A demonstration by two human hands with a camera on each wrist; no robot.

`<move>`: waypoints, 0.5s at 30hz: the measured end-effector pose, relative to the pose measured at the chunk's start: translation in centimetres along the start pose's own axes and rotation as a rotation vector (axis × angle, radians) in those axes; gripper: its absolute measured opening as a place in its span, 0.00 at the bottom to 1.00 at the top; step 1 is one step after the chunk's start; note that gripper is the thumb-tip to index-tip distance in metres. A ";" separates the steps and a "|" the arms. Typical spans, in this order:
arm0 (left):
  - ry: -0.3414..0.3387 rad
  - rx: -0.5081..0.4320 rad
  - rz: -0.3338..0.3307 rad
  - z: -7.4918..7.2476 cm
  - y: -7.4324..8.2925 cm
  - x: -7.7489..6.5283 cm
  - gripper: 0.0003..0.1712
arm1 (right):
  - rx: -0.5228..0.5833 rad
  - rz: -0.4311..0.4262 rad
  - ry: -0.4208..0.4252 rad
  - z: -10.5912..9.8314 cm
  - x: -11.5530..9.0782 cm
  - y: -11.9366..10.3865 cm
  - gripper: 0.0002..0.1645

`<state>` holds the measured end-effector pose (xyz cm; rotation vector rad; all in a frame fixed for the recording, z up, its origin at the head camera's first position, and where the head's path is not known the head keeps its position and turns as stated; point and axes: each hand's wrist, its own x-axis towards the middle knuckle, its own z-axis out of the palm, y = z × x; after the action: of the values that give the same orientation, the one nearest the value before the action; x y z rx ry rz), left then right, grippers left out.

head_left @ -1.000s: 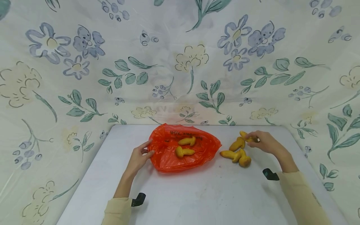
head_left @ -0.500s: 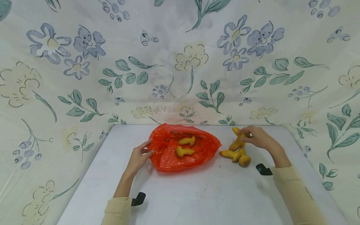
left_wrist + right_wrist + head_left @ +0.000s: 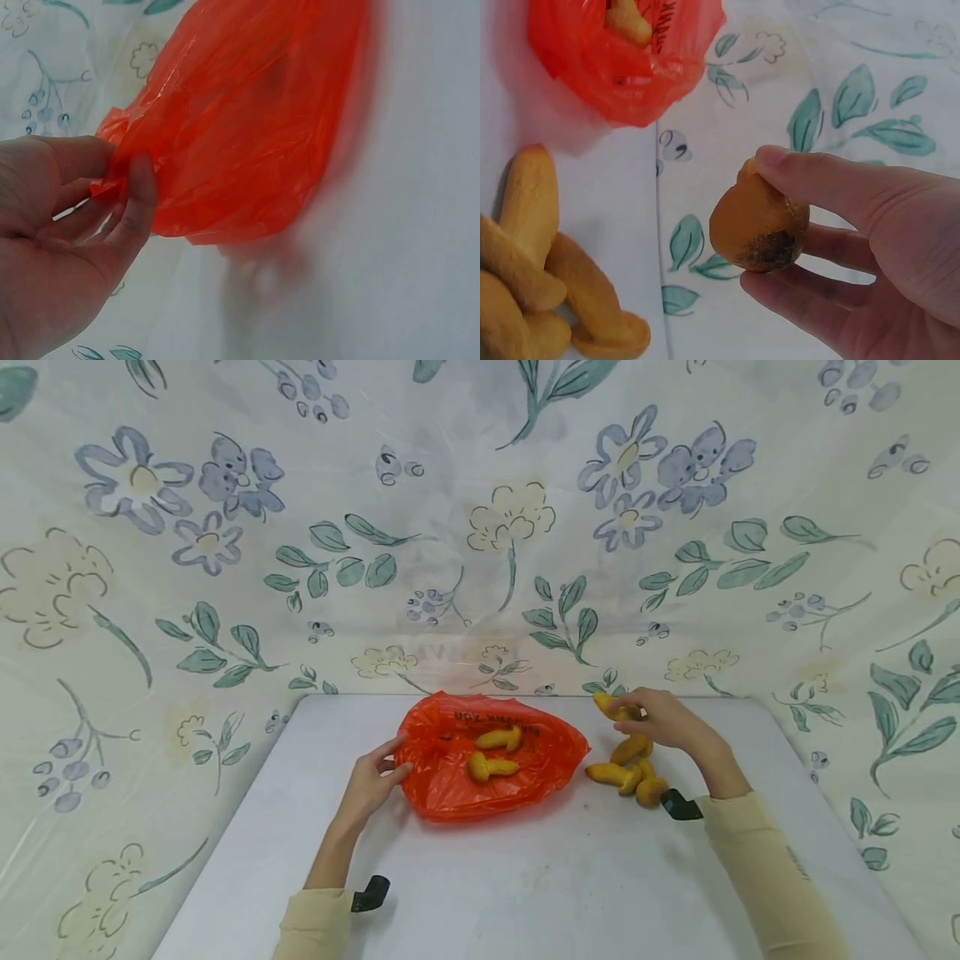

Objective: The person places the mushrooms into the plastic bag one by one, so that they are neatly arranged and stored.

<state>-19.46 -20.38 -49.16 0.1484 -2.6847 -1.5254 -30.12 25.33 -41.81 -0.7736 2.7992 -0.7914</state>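
Here, lettering: we see dark print on the far inner wall of the red plastic bag, at 12 o'clock, but creases keep us from reading the words.
Bag: we find it lying open-mouthed on the white table, two yellow mushrooms inside.
Left hand: at the bag's 9 o'clock, we see it pinching the rim.
Right hand: toward 2 o'clock from the bag, we see it gripping a dark-patched mushroom between thumb and fingers.
Loose cluster: we spot more mushrooms touching one another at 3 o'clock.
Right sleeve: we notice a small dark mark, too small to read.
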 end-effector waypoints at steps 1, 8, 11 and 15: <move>-0.001 -0.005 0.002 0.1 0.0 -0.1 0.33 | 0.003 -0.005 -0.003 0.1 0.2 -0.2 0.18; 0.010 -0.014 -0.013 0.2 -0.3 -0.3 0.33 | 0.007 -0.039 -0.028 0.4 0.9 -1.9 0.18; 0.009 -0.014 -0.017 0.1 -0.3 -0.2 0.33 | 0.002 -0.051 -0.029 0.5 1.3 -2.6 0.18; 0.007 -0.021 -0.022 0.0 -0.3 -0.1 0.33 | -0.002 -0.085 -0.025 0.8 1.8 -3.3 0.18</move>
<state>-19.36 -20.49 -49.43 0.1821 -2.6695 -1.5558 -30.00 21.67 -40.77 -0.9015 2.7618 -0.7861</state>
